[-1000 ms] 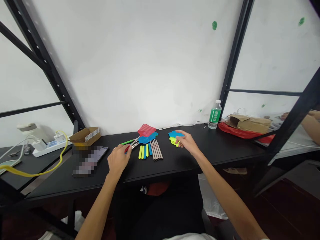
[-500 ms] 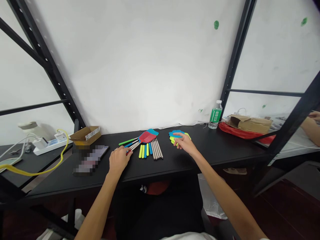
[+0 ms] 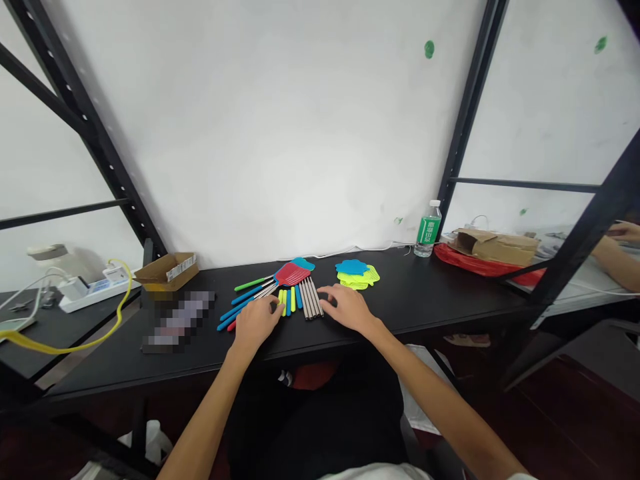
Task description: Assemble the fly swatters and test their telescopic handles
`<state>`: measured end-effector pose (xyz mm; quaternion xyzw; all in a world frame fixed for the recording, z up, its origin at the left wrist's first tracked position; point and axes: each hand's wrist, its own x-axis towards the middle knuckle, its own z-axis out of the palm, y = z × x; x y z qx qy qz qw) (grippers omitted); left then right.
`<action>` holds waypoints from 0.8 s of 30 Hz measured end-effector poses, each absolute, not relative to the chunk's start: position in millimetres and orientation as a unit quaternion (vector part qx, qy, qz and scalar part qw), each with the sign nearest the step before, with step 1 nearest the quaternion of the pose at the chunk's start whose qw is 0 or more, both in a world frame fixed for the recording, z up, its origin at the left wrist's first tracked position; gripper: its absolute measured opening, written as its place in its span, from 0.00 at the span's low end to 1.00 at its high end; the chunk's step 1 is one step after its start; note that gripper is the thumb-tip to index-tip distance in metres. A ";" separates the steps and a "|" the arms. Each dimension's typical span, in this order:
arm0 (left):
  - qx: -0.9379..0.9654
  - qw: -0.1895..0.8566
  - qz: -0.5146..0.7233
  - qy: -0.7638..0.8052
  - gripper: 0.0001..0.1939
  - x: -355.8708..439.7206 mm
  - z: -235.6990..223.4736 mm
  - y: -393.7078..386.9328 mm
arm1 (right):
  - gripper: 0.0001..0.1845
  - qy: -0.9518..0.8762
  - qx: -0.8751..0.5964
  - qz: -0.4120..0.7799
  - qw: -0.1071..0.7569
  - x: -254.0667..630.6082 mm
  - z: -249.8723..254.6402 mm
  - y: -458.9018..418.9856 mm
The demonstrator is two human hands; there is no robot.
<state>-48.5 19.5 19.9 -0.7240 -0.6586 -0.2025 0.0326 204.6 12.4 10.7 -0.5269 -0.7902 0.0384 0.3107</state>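
My left hand (image 3: pixel 257 323) is at the left end of a row of short yellow and blue handles (image 3: pixel 293 300), its thumb and forefinger curved apart beside the leftmost yellow one; contact cannot be made out. My right hand (image 3: pixel 347 308) is open at the right side of several grey metal rods (image 3: pixel 310 299), fingertips close to the outermost rod. Behind my left hand lie fly swatters with a red head (image 3: pixel 293 274), a blue head (image 3: pixel 304 263), silver shafts and blue, green and red handles (image 3: pixel 239 311). Loose blue (image 3: pixel 352 267) and yellow swatter heads (image 3: pixel 370 275) are stacked behind my right hand.
A pixelated flat object (image 3: pixel 183 320) and an open cardboard box (image 3: pixel 167 270) are on the left of the black table (image 3: pixel 425 293). A water bottle (image 3: pixel 429 229) stands at the back right. Beyond the rack post are a carton (image 3: pixel 500 245) and another person's arm (image 3: pixel 617 257).
My left hand has left the assembled swatters' handles and moved right to the short handles. My right hand has come left and nearer from the loose heads to the rods.
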 end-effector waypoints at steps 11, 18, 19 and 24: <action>-0.729 -0.020 -0.221 -0.647 0.15 -53.5 17.4 22.3 | 0.11 -0.813 -0.524 0.033 0.253 195.6 11.0 8.0; -0.734 -0.035 -0.219 -0.642 0.15 -53.0 18.6 21.5 | 0.08 -0.775 -0.576 0.032 0.260 197.3 10.1 9.7; -0.734 -0.036 -0.219 -0.642 0.15 -53.0 18.8 21.5 | 0.08 -0.771 -0.581 0.033 0.261 197.6 10.1 9.8; -0.731 -0.043 -0.211 -0.647 0.16 -52.7 20.4 20.8 | 0.06 -0.752 -0.602 0.049 0.264 199.2 10.9 11.1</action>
